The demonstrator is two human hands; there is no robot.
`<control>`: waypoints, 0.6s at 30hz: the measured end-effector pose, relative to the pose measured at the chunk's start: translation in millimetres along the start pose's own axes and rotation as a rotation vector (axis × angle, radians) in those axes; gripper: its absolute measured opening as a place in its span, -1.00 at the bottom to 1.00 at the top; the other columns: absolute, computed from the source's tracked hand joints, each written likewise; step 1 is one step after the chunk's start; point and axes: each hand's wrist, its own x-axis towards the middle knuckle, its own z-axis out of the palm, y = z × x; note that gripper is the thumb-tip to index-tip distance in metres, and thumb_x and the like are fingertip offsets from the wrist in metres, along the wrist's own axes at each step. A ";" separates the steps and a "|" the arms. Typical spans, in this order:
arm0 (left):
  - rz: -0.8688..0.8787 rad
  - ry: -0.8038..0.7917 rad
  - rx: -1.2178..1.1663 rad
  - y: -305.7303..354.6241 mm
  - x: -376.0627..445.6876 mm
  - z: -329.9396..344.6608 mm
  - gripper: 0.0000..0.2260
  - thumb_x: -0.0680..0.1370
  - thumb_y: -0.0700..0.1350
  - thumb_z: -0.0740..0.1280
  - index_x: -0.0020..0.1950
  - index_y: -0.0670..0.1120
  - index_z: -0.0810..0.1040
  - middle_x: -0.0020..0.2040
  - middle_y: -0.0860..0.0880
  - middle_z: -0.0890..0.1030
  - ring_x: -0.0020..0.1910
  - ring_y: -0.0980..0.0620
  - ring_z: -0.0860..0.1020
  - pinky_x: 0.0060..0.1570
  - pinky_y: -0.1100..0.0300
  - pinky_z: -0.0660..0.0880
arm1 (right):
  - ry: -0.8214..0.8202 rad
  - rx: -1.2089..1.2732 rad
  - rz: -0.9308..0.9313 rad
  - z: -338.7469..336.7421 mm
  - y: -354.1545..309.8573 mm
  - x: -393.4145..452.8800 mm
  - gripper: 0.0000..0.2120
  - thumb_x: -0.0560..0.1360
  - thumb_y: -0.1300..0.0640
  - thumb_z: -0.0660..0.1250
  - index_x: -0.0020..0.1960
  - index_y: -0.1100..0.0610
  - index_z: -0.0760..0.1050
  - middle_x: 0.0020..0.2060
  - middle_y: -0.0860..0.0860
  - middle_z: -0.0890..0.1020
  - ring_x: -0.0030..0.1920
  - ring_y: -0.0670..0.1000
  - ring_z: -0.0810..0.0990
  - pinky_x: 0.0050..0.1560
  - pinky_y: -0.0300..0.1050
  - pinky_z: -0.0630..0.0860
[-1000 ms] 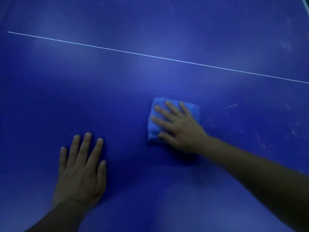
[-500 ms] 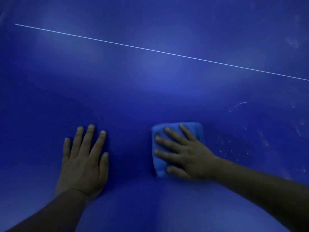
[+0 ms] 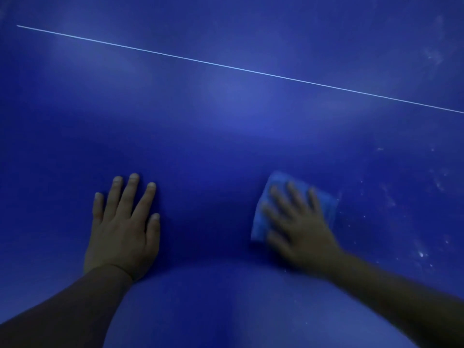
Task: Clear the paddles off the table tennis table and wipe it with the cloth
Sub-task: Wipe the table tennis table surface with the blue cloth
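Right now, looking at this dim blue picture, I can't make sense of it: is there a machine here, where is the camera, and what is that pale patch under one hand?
No machine here: these are a person's two bare hands. The camera sits on the person's head and looks forward and down, so the arms reach in from the bottom edge. The blue surface is a table tennis table, and the thin white line is painted on it. The left hand rests flat on the table, fingers straight, holding nothing. The right hand presses spread fingers onto a folded blue cloth; it looks blurred. Pale specks dot the table to the right of the cloth. No paddles show in view.
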 end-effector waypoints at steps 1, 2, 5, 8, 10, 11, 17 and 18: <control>-0.001 0.000 -0.001 -0.2 -0.4 -0.2 -0.42 0.60 0.11 -0.03 0.58 -0.08 0.27 0.61 -0.13 0.17 0.61 -0.14 0.01 0.55 -0.23 -0.05 | -0.033 -0.006 -0.193 3.4 -14.7 -24.8 -0.45 0.63 -0.22 0.10 0.58 -0.10 0.21 0.60 0.05 0.18 0.59 0.27 0.10 0.45 0.47 0.05; -0.001 -0.002 -0.003 -0.3 -0.6 -0.3 -0.42 0.60 0.11 -0.03 0.58 -0.08 0.27 0.62 -0.13 0.16 0.62 -0.14 0.01 0.55 -0.23 -0.06 | -0.067 -0.014 -0.328 3.2 -12.7 -36.3 -0.46 0.63 -0.23 0.11 0.57 -0.11 0.24 0.60 0.04 0.19 0.58 0.27 0.12 0.47 0.44 0.02; -0.002 -0.005 -0.001 -0.3 0.0 -0.1 -0.41 0.60 0.12 -0.04 0.59 -0.07 0.26 0.62 -0.12 0.15 0.62 -0.13 -0.01 0.55 -0.21 -0.08 | -0.005 -0.048 -0.179 -6.1 41.5 2.4 -0.44 0.59 -0.19 0.12 0.55 -0.05 0.27 0.55 0.10 0.29 0.52 0.32 0.25 0.40 0.46 0.13; -0.001 0.006 -0.013 0.1 0.0 0.6 -0.41 0.60 0.13 -0.05 0.59 -0.06 0.25 0.62 -0.12 0.14 0.62 -0.13 -0.01 0.56 -0.17 -0.13 | 0.062 0.045 0.532 -20.6 105.5 55.8 -0.46 0.65 -0.16 0.07 0.59 -0.05 0.21 0.60 0.04 0.18 0.59 0.23 0.11 0.48 0.43 0.04; -0.003 0.006 -0.009 -1.1 -0.8 0.7 -0.40 0.60 0.15 -0.06 0.60 -0.04 0.24 0.63 -0.11 0.13 0.62 -0.12 -0.03 0.56 -0.15 -0.15 | 0.079 0.112 0.777 -25.2 106.3 70.5 -0.46 0.67 -0.19 0.03 0.62 -0.08 0.13 0.63 -0.03 0.08 0.61 0.16 0.00 0.51 0.39 -0.05; -0.002 0.003 -0.008 -1.8 -0.7 0.9 -0.40 0.60 0.15 -0.06 0.60 -0.04 0.23 0.63 -0.10 0.12 0.62 -0.11 -0.03 0.56 -0.15 -0.16 | 0.080 0.107 0.779 -22.4 91.0 68.7 -0.45 0.67 -0.19 0.01 0.62 -0.08 0.13 0.63 -0.03 0.08 0.61 0.17 0.00 0.51 0.40 -0.06; 0.004 0.019 -0.042 -1.9 -0.5 0.6 -0.39 0.58 0.16 -0.04 0.60 -0.04 0.24 0.63 -0.11 0.14 0.62 -0.13 -0.01 0.56 -0.15 -0.15 | 0.002 0.065 -0.202 14.6 -88.5 -71.3 -0.47 0.62 -0.22 0.11 0.56 -0.11 0.26 0.61 0.02 0.16 0.59 0.25 0.09 0.44 0.48 0.05; 0.007 0.020 -0.044 -2.2 -0.7 0.8 -0.39 0.58 0.16 -0.05 0.60 -0.03 0.24 0.63 -0.11 0.14 0.62 -0.12 -0.01 0.56 -0.15 -0.15 | -0.032 0.061 -0.338 14.7 -90.3 -88.8 -0.47 0.63 -0.24 0.12 0.55 -0.13 0.26 0.61 0.01 0.16 0.59 0.24 0.10 0.47 0.45 0.02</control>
